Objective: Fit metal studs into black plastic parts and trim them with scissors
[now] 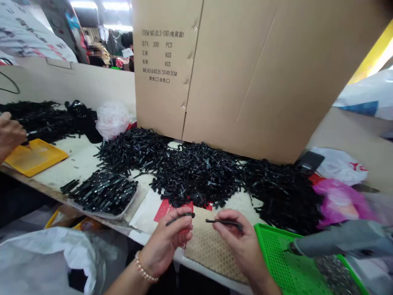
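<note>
My left hand [168,241], with a bead bracelet on the wrist, pinches a thin black strip [180,217] between thumb and fingers. My right hand [236,241] pinches a second black strip [223,222], held level and pointing left toward the first. Both hands hover over a tan honeycomb mat [206,246] at the table's near edge. The two strips' ends are a short gap apart. Behind them lies a large heap of black strips [199,172].
A clear tray of sorted black strips [104,192] sits at left, a yellow tray [35,156] beyond it by another person's hand [10,135]. A green basket [276,254] and grey tool [340,239] are at right. A large cardboard box [245,73] stands behind; plastic bags lie around.
</note>
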Demonstrator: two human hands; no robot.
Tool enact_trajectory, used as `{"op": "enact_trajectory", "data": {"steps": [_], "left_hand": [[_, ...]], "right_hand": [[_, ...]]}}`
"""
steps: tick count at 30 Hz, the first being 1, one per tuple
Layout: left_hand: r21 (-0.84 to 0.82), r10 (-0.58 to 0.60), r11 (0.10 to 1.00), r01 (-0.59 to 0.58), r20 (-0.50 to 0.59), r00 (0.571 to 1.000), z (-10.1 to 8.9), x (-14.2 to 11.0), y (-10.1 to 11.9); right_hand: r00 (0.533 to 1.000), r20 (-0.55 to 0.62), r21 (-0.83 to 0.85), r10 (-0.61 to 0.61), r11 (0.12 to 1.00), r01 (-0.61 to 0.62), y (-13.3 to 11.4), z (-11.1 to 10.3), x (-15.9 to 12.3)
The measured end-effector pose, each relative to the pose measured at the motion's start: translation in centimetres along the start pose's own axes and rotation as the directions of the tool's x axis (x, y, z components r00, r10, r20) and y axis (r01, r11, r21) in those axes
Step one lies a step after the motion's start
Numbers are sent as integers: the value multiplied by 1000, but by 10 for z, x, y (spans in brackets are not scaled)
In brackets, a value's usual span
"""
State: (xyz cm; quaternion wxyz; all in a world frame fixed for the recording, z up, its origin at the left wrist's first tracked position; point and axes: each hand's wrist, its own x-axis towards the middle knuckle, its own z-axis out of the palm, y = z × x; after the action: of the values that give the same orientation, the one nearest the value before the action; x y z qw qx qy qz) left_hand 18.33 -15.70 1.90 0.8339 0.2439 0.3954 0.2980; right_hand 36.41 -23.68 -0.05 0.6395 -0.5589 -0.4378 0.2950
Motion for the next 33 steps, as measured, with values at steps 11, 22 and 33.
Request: {"op": "enact_trajectory", "data": {"steps": [11,22,33], "left_hand": [[-114,-13,993,25,108,994,19,-22,-39],[-66,43,997,-38,82,996,15,-21,-41],[-312,139,941,-131,4,990,35,-13,-50]], "right_hand": [[914,144,-363,-380,839,406,-12,12,-34],[965,-119,-273,-234,942,195,6,3,-51],[935,-143,493,325,842,-218,10,52,-55]]}}
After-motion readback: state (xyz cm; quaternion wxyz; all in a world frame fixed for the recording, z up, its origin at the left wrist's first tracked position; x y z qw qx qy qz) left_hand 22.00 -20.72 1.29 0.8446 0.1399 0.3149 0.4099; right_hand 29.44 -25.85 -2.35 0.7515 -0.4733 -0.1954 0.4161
